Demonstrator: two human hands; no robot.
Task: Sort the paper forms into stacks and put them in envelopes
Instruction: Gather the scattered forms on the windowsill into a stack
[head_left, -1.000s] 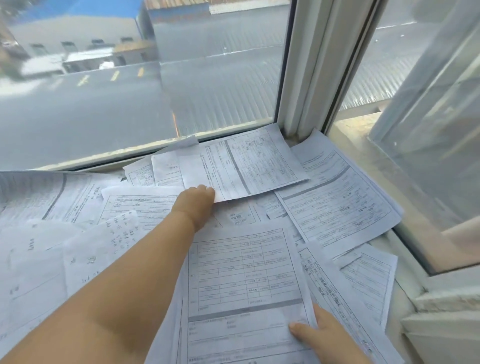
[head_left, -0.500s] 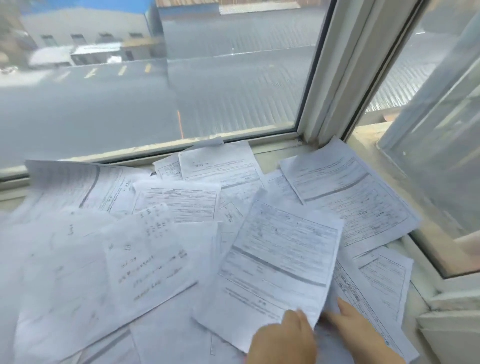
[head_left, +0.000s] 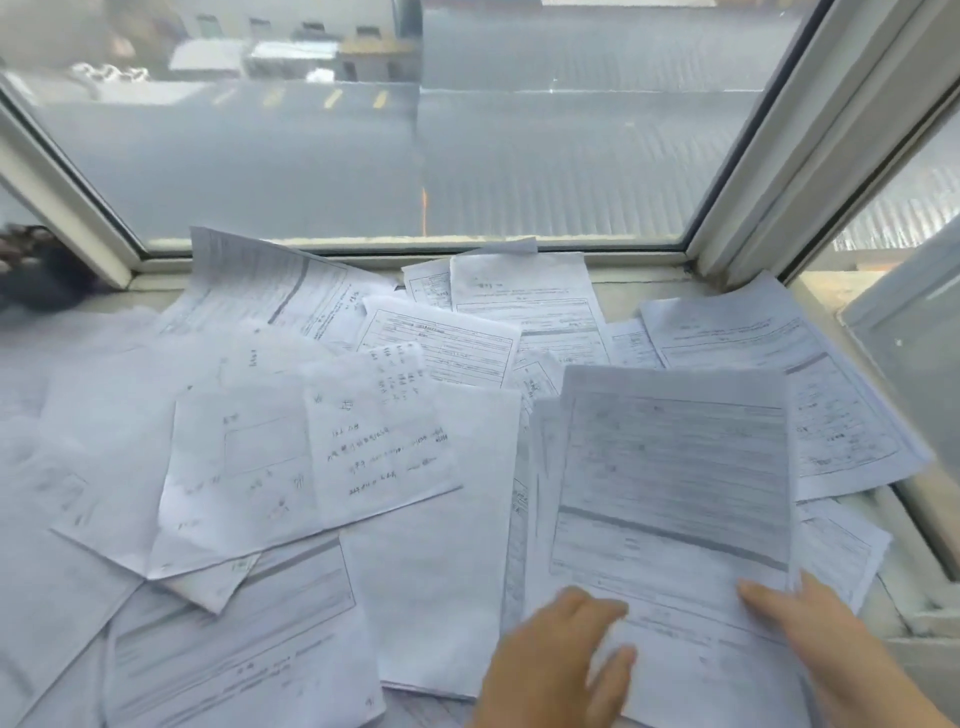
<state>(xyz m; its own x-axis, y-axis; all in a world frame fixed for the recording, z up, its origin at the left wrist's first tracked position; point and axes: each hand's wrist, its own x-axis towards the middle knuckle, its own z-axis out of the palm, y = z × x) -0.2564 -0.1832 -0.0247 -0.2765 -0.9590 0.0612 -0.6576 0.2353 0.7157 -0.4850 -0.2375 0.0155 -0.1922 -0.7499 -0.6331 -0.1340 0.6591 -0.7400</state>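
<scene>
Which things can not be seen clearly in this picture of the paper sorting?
- Form under both hands, head view: its print is motion-blurred, unreadable.
- Left hand and right hand: wrists cut off by the bottom edge.
- Lower sheets: mostly covered by that form.
- Dark object at the left edge: cut off and blurred, cannot be identified.
- Envelopes: none in view.

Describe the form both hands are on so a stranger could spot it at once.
Start at the window frame corner on the right, then come down the paper-covered sill to its near right part. There the left hand and right hand rest on the bottom edge of the printed form. Unlike the handwritten sheet to its left, it is a gridded table with a dark bar, lying topmost.
</scene>
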